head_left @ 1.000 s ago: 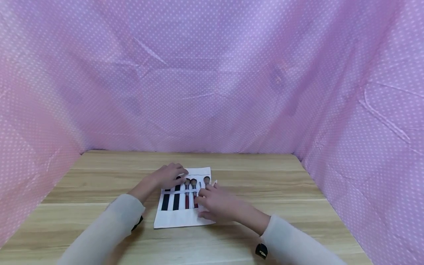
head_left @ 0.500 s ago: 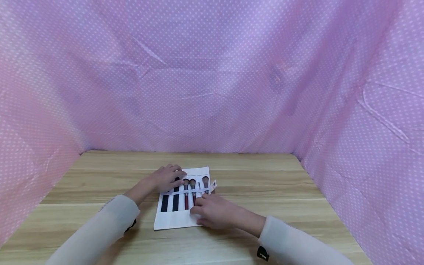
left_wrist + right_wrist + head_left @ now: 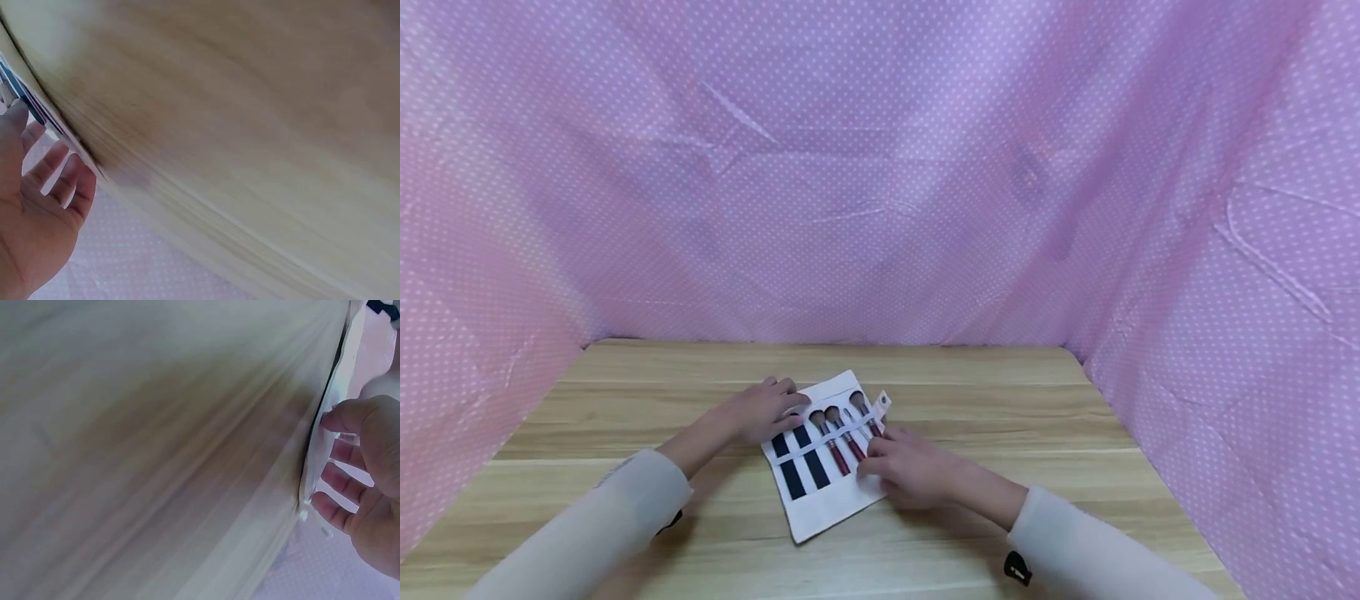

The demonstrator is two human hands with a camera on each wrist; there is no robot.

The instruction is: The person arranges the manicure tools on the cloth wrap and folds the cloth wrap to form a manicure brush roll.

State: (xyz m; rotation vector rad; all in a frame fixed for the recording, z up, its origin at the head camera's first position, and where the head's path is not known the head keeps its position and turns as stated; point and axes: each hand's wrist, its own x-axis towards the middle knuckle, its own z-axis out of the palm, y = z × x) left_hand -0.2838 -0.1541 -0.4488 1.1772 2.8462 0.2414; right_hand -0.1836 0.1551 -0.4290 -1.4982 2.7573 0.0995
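Note:
A white makeup brush case (image 3: 831,510) lies unfolded and turned at an angle on the table. A white band crosses it, with several makeup brushes (image 3: 833,415) under it, some with red handles. Two flat black strips (image 3: 815,468) sit in its left part. A tab with a dark snap (image 3: 883,402) sticks out on the right. My left hand (image 3: 763,412) rests on the case's upper left edge, fingers loosely bent. At the right edge my right hand (image 3: 913,468) touches the case over the brush handles' lower ends, covering them; its thumb (image 3: 347,417) meets the edge.
The wooden table (image 3: 1000,400) extends around the case. Pink dotted cloth (image 3: 880,208) hangs behind it and on both sides. A small black item (image 3: 1017,568) is at the right sleeve's cuff.
The case has turned counterclockwise, its lower edge swinging right and its top edge left. My right hand moved with it, slightly right and up; my left hand slid slightly left.

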